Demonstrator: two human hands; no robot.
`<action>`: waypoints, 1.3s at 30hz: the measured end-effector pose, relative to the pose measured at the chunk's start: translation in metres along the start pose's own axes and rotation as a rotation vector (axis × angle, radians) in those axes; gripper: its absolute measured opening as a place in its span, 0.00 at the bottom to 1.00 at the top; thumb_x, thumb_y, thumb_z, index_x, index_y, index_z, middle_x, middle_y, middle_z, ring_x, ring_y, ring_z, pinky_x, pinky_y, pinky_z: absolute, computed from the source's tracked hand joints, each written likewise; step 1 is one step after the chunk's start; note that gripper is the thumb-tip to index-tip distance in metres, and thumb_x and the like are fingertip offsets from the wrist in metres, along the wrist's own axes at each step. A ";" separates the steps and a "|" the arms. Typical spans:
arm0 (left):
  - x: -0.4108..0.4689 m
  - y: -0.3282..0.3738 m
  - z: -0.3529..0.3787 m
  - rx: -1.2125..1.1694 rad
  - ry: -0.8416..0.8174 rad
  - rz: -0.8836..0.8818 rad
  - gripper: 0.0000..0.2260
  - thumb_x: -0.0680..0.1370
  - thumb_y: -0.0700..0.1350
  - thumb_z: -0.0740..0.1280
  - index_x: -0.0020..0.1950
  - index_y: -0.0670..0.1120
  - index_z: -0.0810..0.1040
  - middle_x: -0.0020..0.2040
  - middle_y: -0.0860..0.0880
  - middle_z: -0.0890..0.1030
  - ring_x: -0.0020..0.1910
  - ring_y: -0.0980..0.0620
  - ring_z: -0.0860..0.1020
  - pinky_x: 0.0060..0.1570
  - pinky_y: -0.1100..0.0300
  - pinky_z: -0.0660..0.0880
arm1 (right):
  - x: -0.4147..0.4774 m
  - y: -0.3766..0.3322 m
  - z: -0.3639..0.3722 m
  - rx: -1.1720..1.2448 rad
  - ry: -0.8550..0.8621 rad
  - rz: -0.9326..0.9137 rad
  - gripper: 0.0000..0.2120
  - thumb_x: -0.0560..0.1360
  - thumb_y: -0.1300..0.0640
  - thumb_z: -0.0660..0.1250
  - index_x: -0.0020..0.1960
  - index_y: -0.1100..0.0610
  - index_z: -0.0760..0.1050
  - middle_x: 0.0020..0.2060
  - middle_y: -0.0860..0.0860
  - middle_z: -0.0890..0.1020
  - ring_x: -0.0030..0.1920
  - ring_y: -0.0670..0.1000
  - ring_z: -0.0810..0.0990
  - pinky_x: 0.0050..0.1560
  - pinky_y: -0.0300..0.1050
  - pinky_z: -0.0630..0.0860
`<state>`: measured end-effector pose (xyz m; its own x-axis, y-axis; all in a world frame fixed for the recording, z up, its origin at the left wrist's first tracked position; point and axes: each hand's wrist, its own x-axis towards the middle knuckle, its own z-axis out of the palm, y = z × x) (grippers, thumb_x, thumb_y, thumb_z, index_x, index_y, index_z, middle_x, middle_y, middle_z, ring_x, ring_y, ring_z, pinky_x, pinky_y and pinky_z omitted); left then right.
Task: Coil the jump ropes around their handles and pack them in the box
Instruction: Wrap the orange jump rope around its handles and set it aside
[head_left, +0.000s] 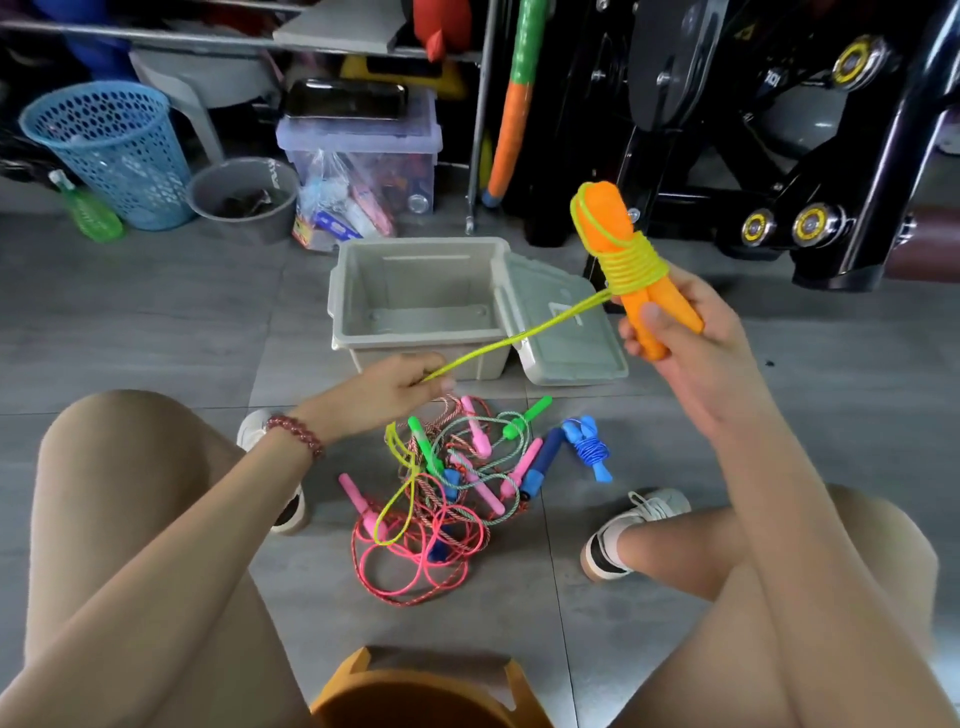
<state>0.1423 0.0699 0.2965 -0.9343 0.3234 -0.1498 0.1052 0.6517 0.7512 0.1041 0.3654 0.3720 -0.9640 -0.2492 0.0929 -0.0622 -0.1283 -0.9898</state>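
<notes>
My right hand (680, 332) grips two orange handles (644, 312) held together, with yellow-green rope (631, 265) wound in several turns round their middle. A taut length of that rope runs down-left to my left hand (395, 382), which pinches it; its loose tail (397, 493) loops down onto the pile. The grey box (415, 296) stands open on the floor with nothing inside, its lid (566, 322) leaning at its right side. Below it lies a tangled pile of jump ropes (457, 483) with pink, green and blue handles. A blue rope (589, 449) lies coiled round its handles at the pile's right.
A blue mesh basket (111, 150), a grey bucket (244, 200) and a clear storage bin (363, 156) stand at the back left. Black exercise equipment (753, 130) fills the back right. My knees and shoes flank the pile; an orange stool (415, 691) is under me.
</notes>
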 end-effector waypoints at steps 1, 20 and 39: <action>-0.001 0.002 0.000 -0.010 0.026 0.027 0.08 0.81 0.48 0.61 0.41 0.52 0.70 0.34 0.53 0.70 0.32 0.58 0.68 0.34 0.61 0.68 | 0.002 0.003 -0.004 -0.006 0.058 0.014 0.18 0.77 0.65 0.62 0.67 0.62 0.67 0.48 0.55 0.81 0.38 0.49 0.76 0.39 0.40 0.74; -0.037 0.057 0.001 -0.128 0.237 0.289 0.13 0.77 0.54 0.61 0.34 0.51 0.68 0.27 0.53 0.66 0.27 0.56 0.64 0.28 0.60 0.62 | 0.016 0.057 0.017 -0.445 0.300 0.227 0.16 0.76 0.64 0.64 0.63 0.60 0.66 0.39 0.52 0.77 0.32 0.44 0.76 0.31 0.36 0.72; -0.033 0.045 -0.021 -0.004 0.729 0.088 0.18 0.66 0.58 0.75 0.28 0.54 0.67 0.27 0.58 0.71 0.27 0.57 0.65 0.31 0.64 0.63 | -0.018 0.052 0.068 -0.902 -0.603 0.067 0.13 0.71 0.65 0.70 0.42 0.49 0.70 0.31 0.41 0.75 0.34 0.39 0.72 0.34 0.33 0.65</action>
<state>0.1707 0.0738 0.3489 -0.9119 -0.1648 0.3760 0.1907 0.6411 0.7434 0.1358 0.2981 0.3258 -0.7020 -0.6915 -0.1704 -0.4183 0.5939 -0.6872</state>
